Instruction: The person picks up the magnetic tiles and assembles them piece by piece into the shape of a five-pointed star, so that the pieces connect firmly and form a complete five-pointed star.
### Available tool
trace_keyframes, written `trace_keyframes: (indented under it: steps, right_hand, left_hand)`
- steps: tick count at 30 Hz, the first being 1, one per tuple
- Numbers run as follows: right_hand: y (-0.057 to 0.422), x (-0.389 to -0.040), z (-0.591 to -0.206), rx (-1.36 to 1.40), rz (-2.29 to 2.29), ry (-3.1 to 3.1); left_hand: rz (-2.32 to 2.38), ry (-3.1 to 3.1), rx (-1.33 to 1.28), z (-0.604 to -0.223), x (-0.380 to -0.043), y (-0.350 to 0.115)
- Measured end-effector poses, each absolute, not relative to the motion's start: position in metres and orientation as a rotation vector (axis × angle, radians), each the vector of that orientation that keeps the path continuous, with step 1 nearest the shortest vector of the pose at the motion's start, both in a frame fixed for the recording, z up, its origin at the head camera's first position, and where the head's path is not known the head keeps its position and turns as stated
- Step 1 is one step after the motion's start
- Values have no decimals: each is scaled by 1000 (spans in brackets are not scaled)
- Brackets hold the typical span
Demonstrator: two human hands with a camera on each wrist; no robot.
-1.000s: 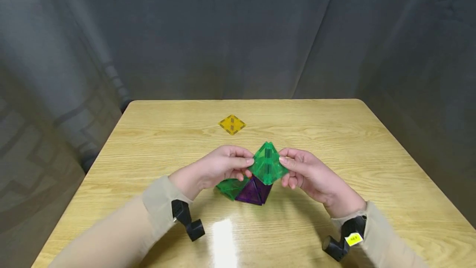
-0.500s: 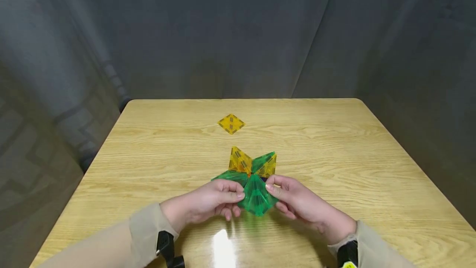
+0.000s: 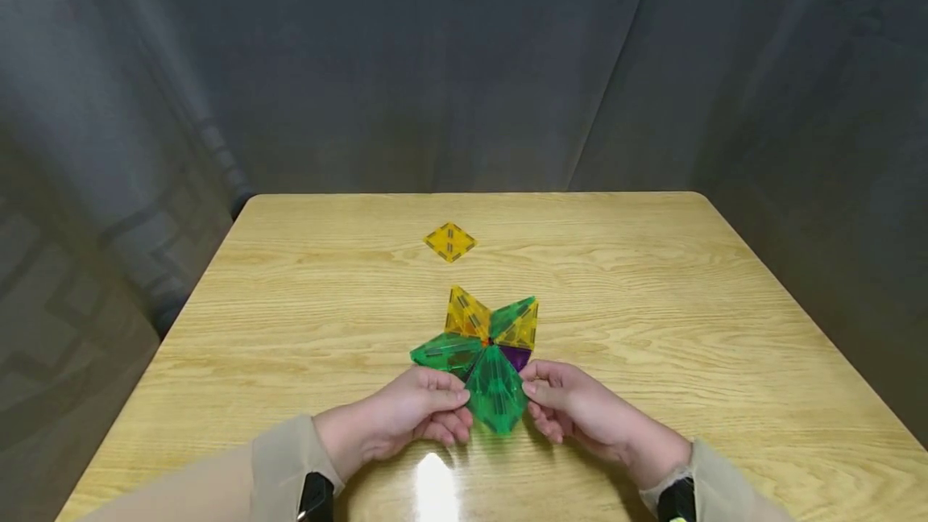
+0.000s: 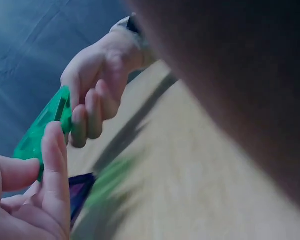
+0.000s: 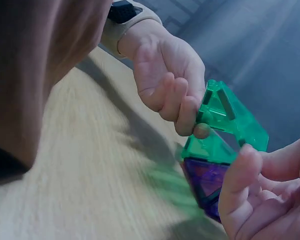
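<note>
A star-like build of translucent magnetic tiles stands mid-table, with a yellow point [image 3: 466, 314], a green point [image 3: 444, 351] at the left and purple tiles [image 3: 516, 357] lower down. Its nearest point is a folded green piece [image 3: 498, 393], whose inner tip meets the star's centre. My left hand [image 3: 402, 417] pinches this piece by its left edge, between thumb and fingers. On the opposite edge, my right hand [image 3: 583, 413] pinches it likewise. In the right wrist view the green piece [image 5: 250, 122] sits above purple tiles [image 5: 205, 182], clear of the tabletop.
A yellow diamond tile [image 3: 450, 242] lies flat farther back on the wooden table [image 3: 652, 264]. Dark grey curtains [image 3: 435, 63] hang behind and at both sides. A bright reflection shows on the tabletop near the front.
Both hands have come down and toward me with the green piece. It was held upright over the build, hiding the star's back points; now it slopes outward from the centre.
</note>
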State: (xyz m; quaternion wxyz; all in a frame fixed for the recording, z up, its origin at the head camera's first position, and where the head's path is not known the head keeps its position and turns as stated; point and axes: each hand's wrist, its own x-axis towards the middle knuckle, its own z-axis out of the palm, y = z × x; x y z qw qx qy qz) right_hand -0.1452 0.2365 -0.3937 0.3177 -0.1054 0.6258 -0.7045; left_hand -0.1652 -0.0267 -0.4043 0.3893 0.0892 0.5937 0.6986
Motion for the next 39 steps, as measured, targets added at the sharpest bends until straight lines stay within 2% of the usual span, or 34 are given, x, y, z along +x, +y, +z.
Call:
trace_keyframes:
  steps: [11,39]
  right_hand:
    - [232,-144,-400,-190,-1908,1513]
    - [225,-148,-409,-173,-1918,1481]
  left_hand:
    - [1868,1504,83,-406,-157,-20]
    - [1846,1534,80,-414,-160,-25]
